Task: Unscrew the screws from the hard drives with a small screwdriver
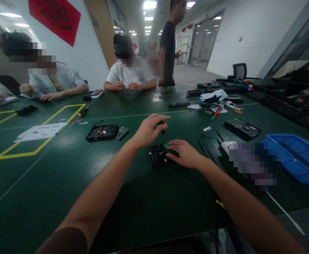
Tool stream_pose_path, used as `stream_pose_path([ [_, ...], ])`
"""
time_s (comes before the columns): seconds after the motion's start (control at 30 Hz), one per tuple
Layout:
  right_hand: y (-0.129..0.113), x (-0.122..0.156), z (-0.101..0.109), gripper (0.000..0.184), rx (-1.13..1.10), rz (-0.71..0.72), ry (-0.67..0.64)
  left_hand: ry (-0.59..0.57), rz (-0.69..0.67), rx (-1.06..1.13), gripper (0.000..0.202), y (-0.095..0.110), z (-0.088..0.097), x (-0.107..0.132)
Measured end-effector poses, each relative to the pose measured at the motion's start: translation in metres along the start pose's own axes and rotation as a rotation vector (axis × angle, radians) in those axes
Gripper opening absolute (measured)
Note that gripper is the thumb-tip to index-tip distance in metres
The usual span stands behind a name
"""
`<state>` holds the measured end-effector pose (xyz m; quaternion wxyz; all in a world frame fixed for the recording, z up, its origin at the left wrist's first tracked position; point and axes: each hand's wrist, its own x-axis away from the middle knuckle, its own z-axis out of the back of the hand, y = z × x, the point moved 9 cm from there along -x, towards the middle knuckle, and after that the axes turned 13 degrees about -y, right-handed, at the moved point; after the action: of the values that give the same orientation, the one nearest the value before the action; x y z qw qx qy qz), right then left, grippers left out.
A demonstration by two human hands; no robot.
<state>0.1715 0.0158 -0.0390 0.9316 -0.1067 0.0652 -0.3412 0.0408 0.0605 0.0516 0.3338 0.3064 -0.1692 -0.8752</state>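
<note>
A black hard drive (156, 156) with a green circuit board (167, 147) on its far right part lies flat on the green table. Above it, my left hand (149, 129) grips the yellow-and-black handle of an upright screwdriver (164, 127), whose tip points down at the board. My right hand (183, 152) rests over the drive's right side, fingers bent and pressed on the board, hiding part of it. To the left lie another hard drive (102, 133) and a loose circuit board (122, 133).
A third hard drive (242, 128), a blue tray (299, 158) and a white device with a cable (230, 146) are at the right. Beyond them lie a red screwdriver (218, 111) and a cloth (214, 95). Co-workers sit across the green table (133, 197); another person stands behind.
</note>
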Motion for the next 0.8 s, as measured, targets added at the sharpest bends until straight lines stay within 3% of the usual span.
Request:
stream_pose_path([
  [0.1, 0.001, 0.000, -0.001, 0.035, -0.001, 0.000, 0.004, 0.009, 0.016, 0.010, 0.039, -0.002, 0.000, 0.000],
  [0.23, 0.001, 0.000, 0.000, 0.034, -0.011, -0.001, 0.009, -0.075, -0.025, 0.152, 0.049, -0.005, -0.010, 0.000],
  [0.5, 0.000, 0.000, 0.000, 0.035, 0.005, -0.010, -0.007, 0.061, 0.012, -0.055, 0.029, 0.002, 0.006, 0.001],
  [0.8, 0.001, 0.001, 0.000, 0.034, -0.008, 0.005, 0.014, -0.014, -0.010, 0.045, 0.036, -0.001, -0.002, 0.000],
])
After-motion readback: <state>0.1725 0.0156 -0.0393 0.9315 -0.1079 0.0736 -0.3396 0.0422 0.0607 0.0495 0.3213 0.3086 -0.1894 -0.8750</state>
